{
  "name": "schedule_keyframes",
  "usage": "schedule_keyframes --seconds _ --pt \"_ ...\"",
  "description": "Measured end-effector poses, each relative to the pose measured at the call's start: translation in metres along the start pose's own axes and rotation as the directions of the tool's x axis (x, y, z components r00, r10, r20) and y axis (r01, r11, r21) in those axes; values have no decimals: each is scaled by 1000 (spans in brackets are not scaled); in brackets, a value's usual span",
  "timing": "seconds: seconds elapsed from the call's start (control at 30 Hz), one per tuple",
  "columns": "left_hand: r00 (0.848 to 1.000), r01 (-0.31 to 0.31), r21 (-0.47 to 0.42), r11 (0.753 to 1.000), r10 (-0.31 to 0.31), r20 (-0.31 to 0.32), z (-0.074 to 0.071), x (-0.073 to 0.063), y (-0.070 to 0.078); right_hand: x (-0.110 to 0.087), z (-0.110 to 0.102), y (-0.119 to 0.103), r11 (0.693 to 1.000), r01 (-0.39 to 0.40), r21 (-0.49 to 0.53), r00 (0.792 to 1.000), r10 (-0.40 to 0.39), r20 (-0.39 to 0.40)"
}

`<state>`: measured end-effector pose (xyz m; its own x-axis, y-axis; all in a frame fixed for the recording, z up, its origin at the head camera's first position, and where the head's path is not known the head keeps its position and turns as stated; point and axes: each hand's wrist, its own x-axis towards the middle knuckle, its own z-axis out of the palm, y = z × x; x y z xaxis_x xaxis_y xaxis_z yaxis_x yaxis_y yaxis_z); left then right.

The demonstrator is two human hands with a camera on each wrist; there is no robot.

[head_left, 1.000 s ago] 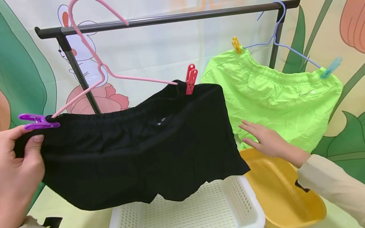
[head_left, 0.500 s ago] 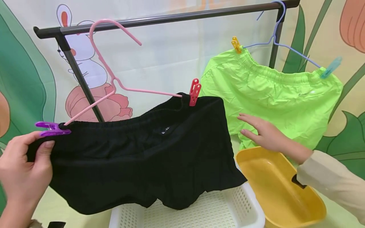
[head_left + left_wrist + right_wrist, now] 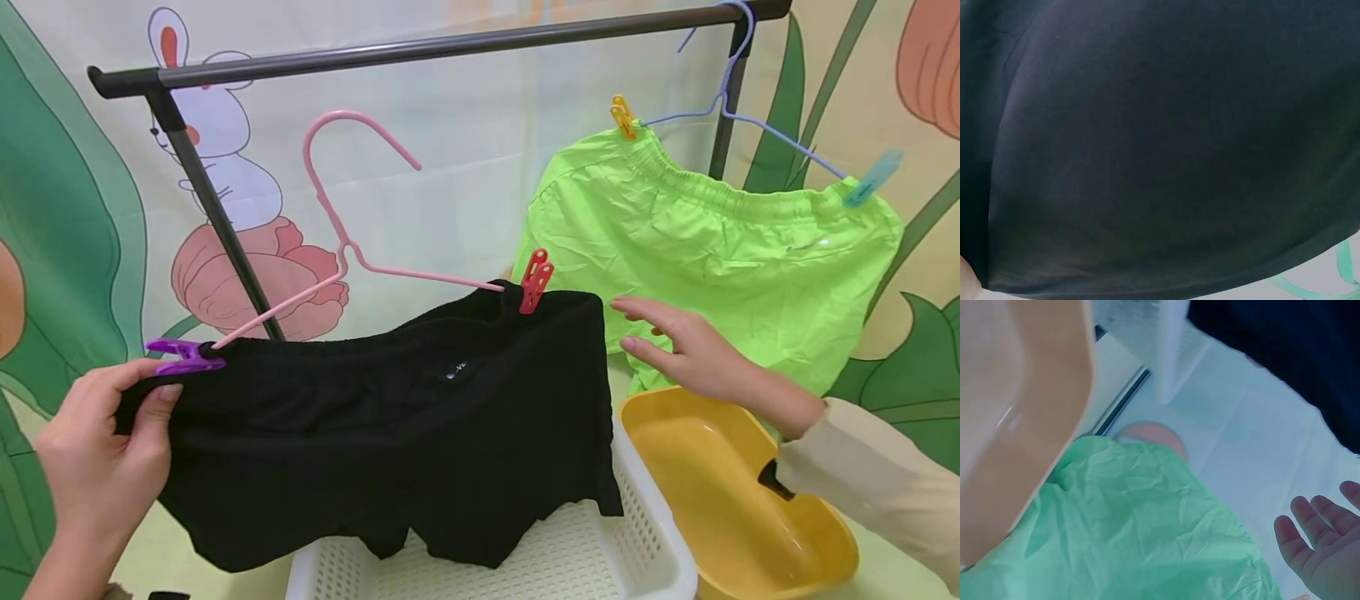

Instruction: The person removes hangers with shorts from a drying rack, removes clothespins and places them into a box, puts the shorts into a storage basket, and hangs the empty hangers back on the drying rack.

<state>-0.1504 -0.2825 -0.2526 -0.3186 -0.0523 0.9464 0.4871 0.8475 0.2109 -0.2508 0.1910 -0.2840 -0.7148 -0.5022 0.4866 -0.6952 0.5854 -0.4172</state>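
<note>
In the head view my left hand (image 3: 112, 450) pinches the left waist corner of the black shorts (image 3: 390, 433), just under a purple clothespin (image 3: 187, 357). The shorts hang from a pink hanger (image 3: 345, 242), whose hook stands free below the rail. A red clothespin (image 3: 536, 282) fastens their right side. My right hand (image 3: 686, 350) holds nothing; its fingers reach loosely toward the right edge of the black shorts, in front of the green shorts (image 3: 720, 242). Black cloth (image 3: 1160, 137) fills most of the left wrist view. Spread fingers (image 3: 1316, 525) show in the right wrist view.
A dark rail (image 3: 450, 52) runs across the back. The green shorts hang there on a blue hanger (image 3: 726, 92) with yellow (image 3: 622, 118) and teal clothespins (image 3: 873, 179). Below stand a white perforated basket (image 3: 652, 533) and a yellow basin (image 3: 720, 483).
My left hand, the pink hanger and the black shorts have moved right and down, taking the hook from rail height to below it. My right hand has shifted slightly left.
</note>
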Motion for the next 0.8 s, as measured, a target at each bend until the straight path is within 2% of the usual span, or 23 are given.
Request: schedule_keyframes --seconds 0.13,0.37,0.63,0.8 --pt "1000 -2 -19 1000 2 6 3 -4 0 1 -1 -7 999 18 26 1000 -17 -20" --pt "1000 3 -50 999 -2 24 9 -13 0 2 -4 -17 993 -31 111 1000 31 -1" --pt "997 23 -58 998 -19 70 16 -24 4 0 -4 -22 985 -27 168 1000 26 4" --pt "995 34 -53 998 -29 98 21 -30 6 -2 -5 -23 980 -83 181 996 79 30"
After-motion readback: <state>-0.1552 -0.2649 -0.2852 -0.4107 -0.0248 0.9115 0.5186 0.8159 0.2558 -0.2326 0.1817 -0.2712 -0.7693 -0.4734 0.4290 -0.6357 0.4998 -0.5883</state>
